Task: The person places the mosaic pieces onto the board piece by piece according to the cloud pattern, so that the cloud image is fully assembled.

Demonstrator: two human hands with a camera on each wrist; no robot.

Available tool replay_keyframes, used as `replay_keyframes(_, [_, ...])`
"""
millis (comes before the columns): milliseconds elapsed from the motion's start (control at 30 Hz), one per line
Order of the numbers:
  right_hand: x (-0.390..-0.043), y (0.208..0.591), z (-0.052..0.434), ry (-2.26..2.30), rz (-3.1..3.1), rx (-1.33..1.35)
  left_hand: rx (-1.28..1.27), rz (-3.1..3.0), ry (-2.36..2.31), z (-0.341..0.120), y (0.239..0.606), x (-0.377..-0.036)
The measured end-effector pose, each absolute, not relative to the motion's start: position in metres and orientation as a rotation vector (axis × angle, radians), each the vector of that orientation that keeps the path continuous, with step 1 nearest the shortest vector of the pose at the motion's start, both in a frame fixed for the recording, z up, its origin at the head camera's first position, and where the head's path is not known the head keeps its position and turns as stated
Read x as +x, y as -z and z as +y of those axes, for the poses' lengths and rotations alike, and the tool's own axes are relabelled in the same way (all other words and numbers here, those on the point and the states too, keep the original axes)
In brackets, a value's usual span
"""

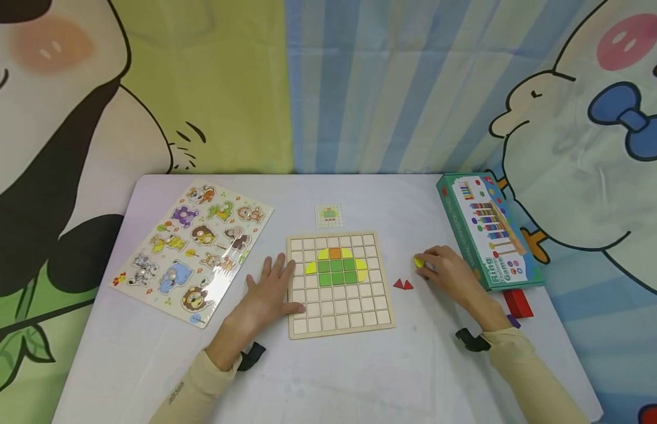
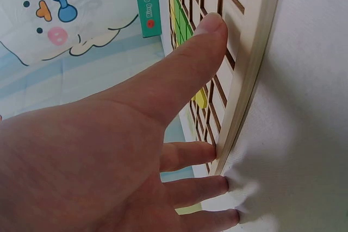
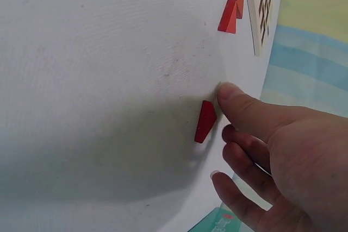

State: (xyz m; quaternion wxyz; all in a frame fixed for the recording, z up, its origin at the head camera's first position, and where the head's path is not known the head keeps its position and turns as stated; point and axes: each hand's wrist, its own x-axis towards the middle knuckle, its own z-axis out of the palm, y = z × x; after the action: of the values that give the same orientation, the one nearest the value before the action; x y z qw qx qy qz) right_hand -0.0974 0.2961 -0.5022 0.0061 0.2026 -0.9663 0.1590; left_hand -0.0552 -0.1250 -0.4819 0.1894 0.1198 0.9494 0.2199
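My left hand (image 1: 264, 299) rests with straight, spread fingers at the left edge of a wooden grid board (image 1: 341, 307); its thumb (image 2: 209, 25) lies on the board's rim. Green square tiles (image 1: 337, 278), an orange square tile (image 1: 335, 253) and yellow rounded tiles (image 1: 362, 275) sit in the upper cells. Right of the board, my right hand (image 1: 449, 275) pinches a yellow tile (image 1: 418, 262) between thumb and finger. That tile is hidden in the right wrist view, where a red triangular tile (image 3: 205, 123) lies beneath the hand. Two more red triangular tiles (image 1: 408, 285) lie beside the board.
A small pattern card (image 1: 328, 224) lies behind the board. On the left is an animal puzzle board (image 1: 164, 250). A green box (image 1: 461, 229) stands at the right, with a red block (image 1: 518, 304) and a purple piece (image 1: 513, 321) in front.
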Motion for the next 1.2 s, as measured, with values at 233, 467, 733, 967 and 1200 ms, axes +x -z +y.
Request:
replay_keyframes(233, [-0.096,0.508,0.299,-0.509,-3.015,0.584,0.333,2.666,-0.619,-0.125,0.482,-0.056])
replay_keyframes(467, [-0.097,0.506,0.298,-0.493,-3.042,0.589,0.327,2.660,-0.611,-0.125,0.482,-0.056])
replay_keyframes(733, [-0.100,0.508,0.293,-0.511,-2.905,0.705,0.331,2.665,-0.614,-0.125,0.483,-0.056])
replay_keyframes(967, [-0.109,0.498,0.258,-0.620,-2.712,0.868,0.329,2.670,-0.622,-0.126,0.483,-0.056])
replay_keyframes(1200, [-0.112,0.487,0.196,-0.613,-2.629,1.065,0.323,2.659,-0.623,-0.126,0.483,-0.055])
